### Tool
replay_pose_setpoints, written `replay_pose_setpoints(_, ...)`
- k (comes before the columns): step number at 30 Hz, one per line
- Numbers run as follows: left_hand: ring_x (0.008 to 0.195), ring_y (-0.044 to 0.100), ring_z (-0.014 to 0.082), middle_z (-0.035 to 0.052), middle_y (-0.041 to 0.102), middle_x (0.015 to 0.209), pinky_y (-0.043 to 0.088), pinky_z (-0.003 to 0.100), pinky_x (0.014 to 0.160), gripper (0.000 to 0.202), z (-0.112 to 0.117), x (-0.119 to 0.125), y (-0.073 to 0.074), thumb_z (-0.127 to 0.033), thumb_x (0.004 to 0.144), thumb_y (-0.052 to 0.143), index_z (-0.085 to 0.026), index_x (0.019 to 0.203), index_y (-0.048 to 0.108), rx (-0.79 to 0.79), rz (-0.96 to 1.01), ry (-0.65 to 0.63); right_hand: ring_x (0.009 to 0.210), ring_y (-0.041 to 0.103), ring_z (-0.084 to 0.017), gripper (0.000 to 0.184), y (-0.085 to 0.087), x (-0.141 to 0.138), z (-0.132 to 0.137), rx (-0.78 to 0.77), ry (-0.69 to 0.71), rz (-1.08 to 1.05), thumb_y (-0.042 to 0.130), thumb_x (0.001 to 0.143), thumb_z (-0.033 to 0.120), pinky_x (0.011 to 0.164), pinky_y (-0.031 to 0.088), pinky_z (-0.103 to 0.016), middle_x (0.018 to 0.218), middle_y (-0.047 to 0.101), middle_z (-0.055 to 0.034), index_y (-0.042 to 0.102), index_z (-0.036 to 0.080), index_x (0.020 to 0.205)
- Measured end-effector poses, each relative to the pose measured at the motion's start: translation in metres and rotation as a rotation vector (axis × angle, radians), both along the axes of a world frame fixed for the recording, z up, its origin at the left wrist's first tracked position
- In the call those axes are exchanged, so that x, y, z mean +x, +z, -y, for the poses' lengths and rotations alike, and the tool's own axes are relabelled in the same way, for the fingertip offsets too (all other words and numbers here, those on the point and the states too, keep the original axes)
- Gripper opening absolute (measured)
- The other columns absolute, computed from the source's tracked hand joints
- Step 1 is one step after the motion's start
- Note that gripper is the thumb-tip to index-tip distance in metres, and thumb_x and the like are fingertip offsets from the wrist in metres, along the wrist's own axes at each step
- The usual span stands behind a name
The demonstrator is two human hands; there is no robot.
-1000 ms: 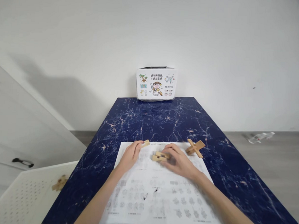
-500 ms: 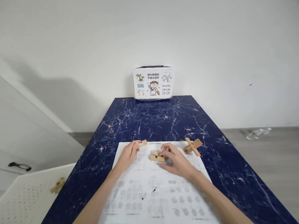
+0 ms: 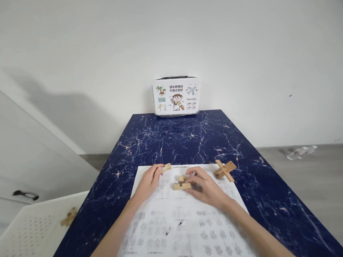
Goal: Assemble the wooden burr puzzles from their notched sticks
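Note:
My left hand rests on a printed instruction sheet and pinches a small wooden block at its fingertips. My right hand lies beside it, fingers curled round a few notched wooden puzzle pieces that sit on the sheet. To the right of my right hand, an assembled wooden cross rests at the sheet's far right corner, untouched.
The sheet lies on a dark blue marbled table. A white illustrated box stands at the far edge against the wall. A white perforated basket holding a wooden piece sits low at the left. Grey floor lies to the right.
My right hand's fingers have shifted over the puzzle pieces, turning them slightly on the sheet. The left hand has kept its grip on the small block in the same place.

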State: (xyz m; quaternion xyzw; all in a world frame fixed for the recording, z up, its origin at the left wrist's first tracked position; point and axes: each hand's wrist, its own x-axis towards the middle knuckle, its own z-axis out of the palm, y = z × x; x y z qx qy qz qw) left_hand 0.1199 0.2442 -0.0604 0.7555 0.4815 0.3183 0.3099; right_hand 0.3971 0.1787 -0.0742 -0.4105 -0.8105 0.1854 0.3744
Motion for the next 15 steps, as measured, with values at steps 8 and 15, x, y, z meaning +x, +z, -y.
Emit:
replay_pose_setpoints(8, 0.080, 0.067, 0.0216, 0.0038, 0.070, 0.084, 0.051, 0.031, 0.076, 0.037, 0.0021, -0.0014, 0.0042, -0.041, 0.107, 0.043, -0.019, 0.123, 0.068, 0.002, 0.007, 0.000, 0.106, 0.071, -0.028, 0.027, -0.0076, -0.0026, 0.0035, 0.254, -0.101, -0.038, 0.056, 0.104, 0.013, 0.084, 0.058, -0.046, 0.121, 0.073, -0.0087, 0.068, 0.030, 0.120)
replay_pose_setpoints(15, 0.083, 0.067, 0.0215, 0.0069, 0.073, 0.097, 0.052, 0.030, 0.076, 0.035, 0.0090, 0.0025, 0.0050, -0.041, 0.107, 0.046, -0.019, 0.122, 0.069, -0.010, 0.016, -0.016, 0.107, 0.073, -0.026, 0.038, -0.0017, -0.0066, 0.0080, 0.279, -0.080, -0.118, 0.059, 0.102, 0.007, 0.090, 0.060, -0.046, 0.119, 0.077, -0.0047, 0.064, 0.034, 0.129)
